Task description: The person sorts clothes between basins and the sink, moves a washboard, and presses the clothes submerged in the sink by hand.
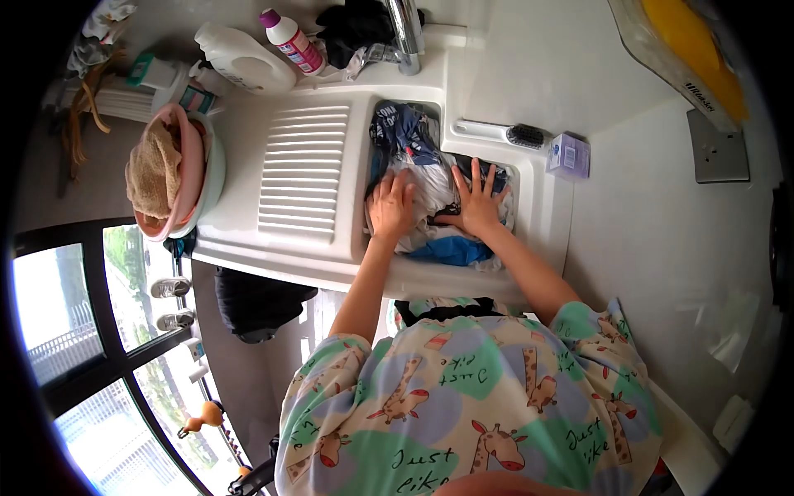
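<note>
A heap of wet-looking clothes fills the sink basin point(514, 240): a navy printed garment point(401, 132) at the far end, white cloth point(432, 188) in the middle and a bright blue piece point(447, 251) at the near edge. My left hand point(391, 204) lies over the left side of the heap, fingers extended onto the white cloth. On the right side, my right hand point(477, 201) presses down with its fingers spread wide across dark and white fabric. Neither hand is wrapped around anything. Cloth under both palms is hidden.
Left of the basin is a ribbed washboard point(304, 169). Stacked basins point(192, 186) hold a brown towel point(154, 174). A white jug point(244, 58), a purple-capped bottle point(291, 41) and the faucet point(405, 37) stand behind. A brush point(500, 132) and purple box point(568, 157) sit right.
</note>
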`<state>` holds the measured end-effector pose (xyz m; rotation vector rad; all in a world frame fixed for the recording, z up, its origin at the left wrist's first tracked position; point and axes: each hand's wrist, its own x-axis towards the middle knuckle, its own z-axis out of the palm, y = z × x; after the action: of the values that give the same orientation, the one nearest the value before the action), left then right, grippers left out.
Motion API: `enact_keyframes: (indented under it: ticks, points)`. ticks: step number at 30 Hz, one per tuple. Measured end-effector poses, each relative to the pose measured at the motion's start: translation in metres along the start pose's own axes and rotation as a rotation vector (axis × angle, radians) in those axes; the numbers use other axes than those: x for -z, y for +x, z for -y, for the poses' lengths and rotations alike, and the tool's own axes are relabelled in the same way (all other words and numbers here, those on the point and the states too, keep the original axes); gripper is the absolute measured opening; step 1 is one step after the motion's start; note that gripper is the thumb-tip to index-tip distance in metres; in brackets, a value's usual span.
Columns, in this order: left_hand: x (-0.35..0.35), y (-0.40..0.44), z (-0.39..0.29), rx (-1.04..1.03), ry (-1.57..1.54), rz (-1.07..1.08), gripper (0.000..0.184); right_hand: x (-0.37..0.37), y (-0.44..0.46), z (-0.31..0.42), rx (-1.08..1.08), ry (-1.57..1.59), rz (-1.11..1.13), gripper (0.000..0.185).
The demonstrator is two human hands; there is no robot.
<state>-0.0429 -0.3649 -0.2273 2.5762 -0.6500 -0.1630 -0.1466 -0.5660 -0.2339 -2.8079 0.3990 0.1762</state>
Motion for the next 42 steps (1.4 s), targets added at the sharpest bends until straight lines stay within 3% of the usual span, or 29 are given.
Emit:
enact_keyframes:
  ticks: [1,3,9,15,18,21,27,28,31,32,35,38,42]
  points:
    - [-0.002,0.009,0.005,-0.029,-0.047,-0.210,0.038,-0.002,0.000,0.000,0.007,0.009,-0.014,0.137]
    - [0.004,0.028,0.014,-0.015,-0.074,-0.289,0.034,-0.002,-0.001,-0.001,0.020,0.022,-0.038,0.137]
    - [0.011,0.069,0.017,0.138,0.140,-0.030,0.036,0.000,-0.001,0.001,0.001,-0.012,0.017,0.138]
    - [0.011,0.066,0.015,0.053,-0.051,-0.289,0.022,-0.001,0.001,-0.001,-0.014,-0.021,0.058,0.137]
    - [0.011,0.044,0.020,0.138,-0.400,-0.386,0.020,-0.006,0.000,-0.002,0.018,0.002,-0.020,0.135]
    - [0.006,0.037,0.014,0.124,-0.361,-0.534,0.019,-0.006,0.000,-0.002,0.009,-0.010,-0.010,0.134]
    - [0.030,0.034,0.010,0.097,-0.453,-0.448,0.015,-0.006,0.001,-0.003,0.006,0.010,0.002,0.135]
    - [0.037,0.028,0.008,0.132,-0.444,-0.355,0.018,-0.005,0.000,-0.002,-0.001,0.017,0.014,0.135]
    - [0.047,0.007,-0.005,-0.138,-0.239,-0.301,0.029,-0.006,0.001,-0.002,-0.006,0.018,0.012,0.135]
    - [0.046,-0.003,-0.006,-0.076,-0.181,-0.090,0.053,-0.006,0.001,-0.001,-0.003,0.017,0.004,0.135]
    - [0.013,-0.025,0.006,-0.125,0.117,0.092,0.085,-0.007,0.000,-0.002,0.004,0.014,-0.016,0.135]
    - [0.006,-0.018,0.011,-0.057,0.093,0.306,0.116,-0.010,0.000,-0.004,0.015,0.016,-0.048,0.134]
    - [0.005,0.001,0.013,0.045,0.096,0.512,0.135,-0.012,-0.001,-0.002,0.018,0.010,-0.070,0.132]
